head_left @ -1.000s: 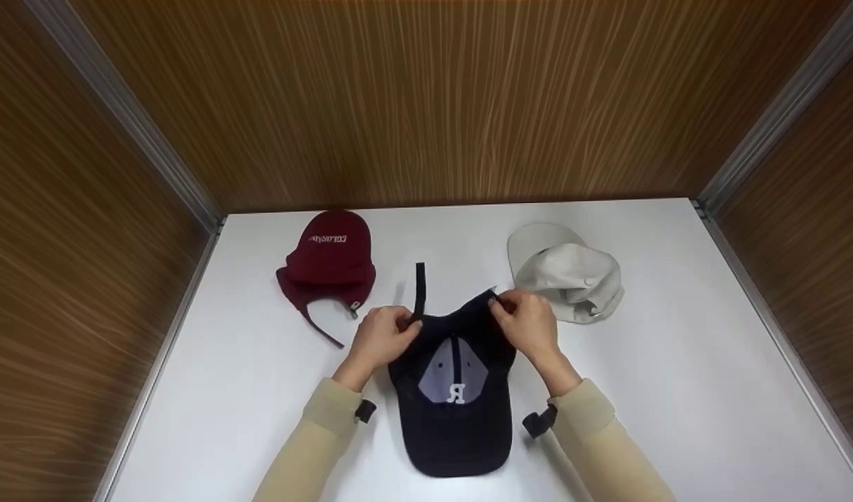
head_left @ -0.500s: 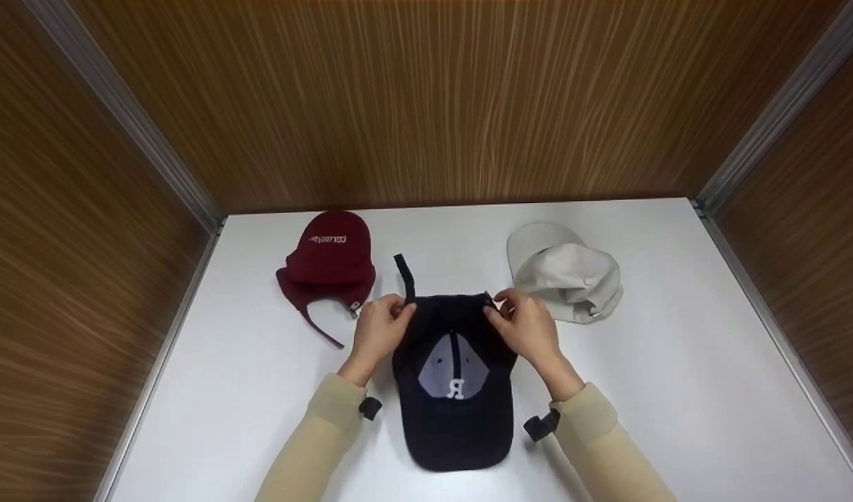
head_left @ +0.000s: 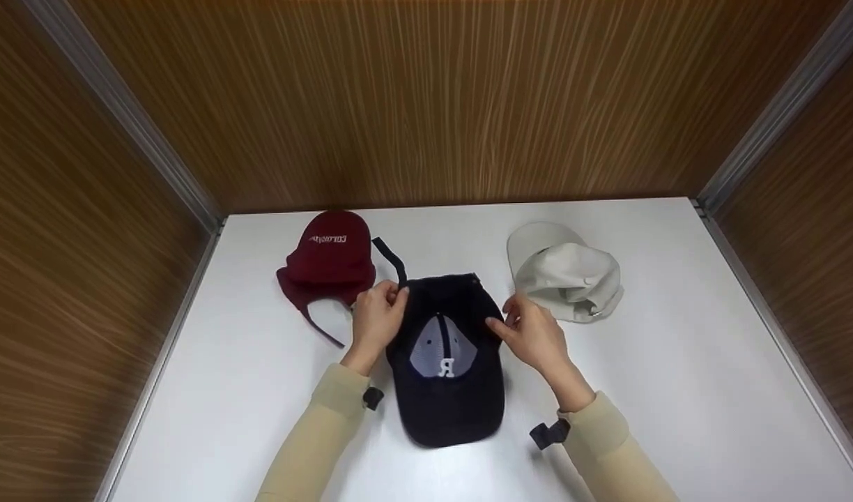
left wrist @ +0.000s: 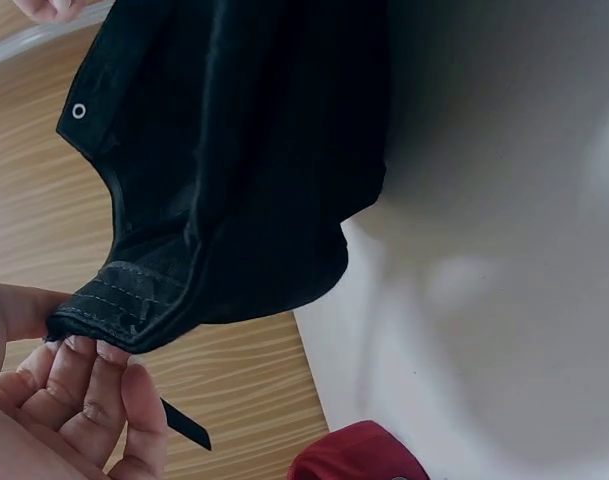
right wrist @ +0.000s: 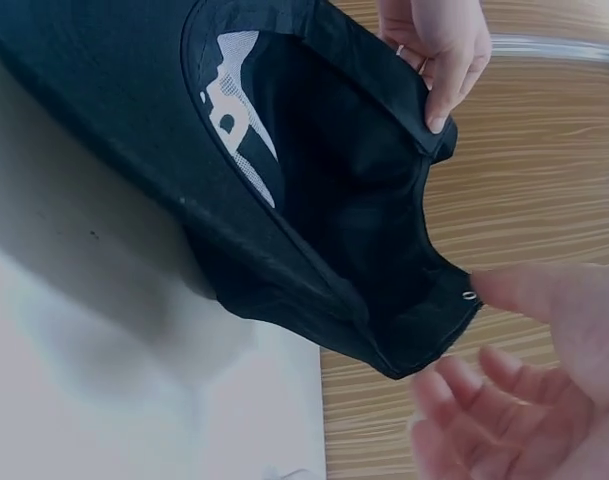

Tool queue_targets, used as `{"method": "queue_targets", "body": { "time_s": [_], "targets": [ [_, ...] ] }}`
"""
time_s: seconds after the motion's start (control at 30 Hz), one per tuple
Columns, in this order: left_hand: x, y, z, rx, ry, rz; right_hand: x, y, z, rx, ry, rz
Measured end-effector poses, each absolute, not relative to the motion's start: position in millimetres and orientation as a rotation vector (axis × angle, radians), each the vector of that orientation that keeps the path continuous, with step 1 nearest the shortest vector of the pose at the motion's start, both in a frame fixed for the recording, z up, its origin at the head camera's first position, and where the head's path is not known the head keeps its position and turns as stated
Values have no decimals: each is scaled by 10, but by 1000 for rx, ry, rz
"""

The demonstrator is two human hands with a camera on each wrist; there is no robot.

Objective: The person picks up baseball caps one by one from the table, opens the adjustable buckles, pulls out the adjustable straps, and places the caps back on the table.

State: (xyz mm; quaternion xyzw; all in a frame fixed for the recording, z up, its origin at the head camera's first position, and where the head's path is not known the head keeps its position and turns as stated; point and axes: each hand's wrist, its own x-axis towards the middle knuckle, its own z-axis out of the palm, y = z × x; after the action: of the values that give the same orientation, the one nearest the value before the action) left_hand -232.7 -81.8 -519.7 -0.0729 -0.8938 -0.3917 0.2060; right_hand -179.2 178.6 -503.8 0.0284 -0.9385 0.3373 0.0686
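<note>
Dark navy-to-black fabric baseball cap [head_left: 449, 397] is right in front of me on the pale, smooth tabletop [head_left: 677, 362], inside facing up, brim toward me; can't tell if it's partly lifted. My left hand [head_left: 376, 321] pinches the cap's far left rim, thumb on one side, fingers on the other, next to where the narrow black fabric strap [head_left: 392, 259] sticks out. My right hand [head_left: 538, 338] has fingers apart, gripping nothing, thumb at the cap's right edge; contact unclear. So the hold looks one-sided, and that's the main risk: if I tug left, the cap would probably swivel around that pinch, or the right rear flap would fold inward, since the cloth looks limp. Second, the small metal eyelet [right wrist: 469, 295] on the cap's right rear corner is tiny and close to my thumb, so a careless grab could cover it or miss that corner altogether. Third, the strap's loose end sticks out past the cap's far left rim, right by the burgundy fabric cap with white lettering [head_left: 329, 251] on the dark cap's left; can't tell if they touch, but sweeping left might catch it and drag that one along. To the dark cap's far right, the crumpled off-white fabric cap [head_left: 573, 272] sits just beyond my right fingers, so swinging that hand outward could knock it.
</note>
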Motion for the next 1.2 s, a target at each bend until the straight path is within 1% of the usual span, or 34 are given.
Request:
{"method": "queue_targets", "body": {
  "time_s": [0.1, 0.27, 0.47, 0.73, 1.0, 1.2],
  "targets": [
    [-2331, -817, -5197, -200, -2492, -1093, -1722, 1801, -5021, 56, -3000, 932],
    [-2337, -825, -5206, -176, -2502, -1085, -1611, 1773, -5049, 95, -3225, 815],
    [-2343, -825, -5211, -175, -2514, -1082, -1585, 1709, -5098, 114, -3220, 748],
    [-2331, -815, -5200, -196, -2510, -1046, -1601, 1685, -5146, 40, -3248, 699],
    [-2327, -806, -5199, -202, -2501, -1058, -1612, 1709, -5202, 84, -3287, 744],
    [-2336, -815, -5213, -199, -2508, -1073, -1616, 1758, -5228, 198, -3267, 980]
  ]
}}
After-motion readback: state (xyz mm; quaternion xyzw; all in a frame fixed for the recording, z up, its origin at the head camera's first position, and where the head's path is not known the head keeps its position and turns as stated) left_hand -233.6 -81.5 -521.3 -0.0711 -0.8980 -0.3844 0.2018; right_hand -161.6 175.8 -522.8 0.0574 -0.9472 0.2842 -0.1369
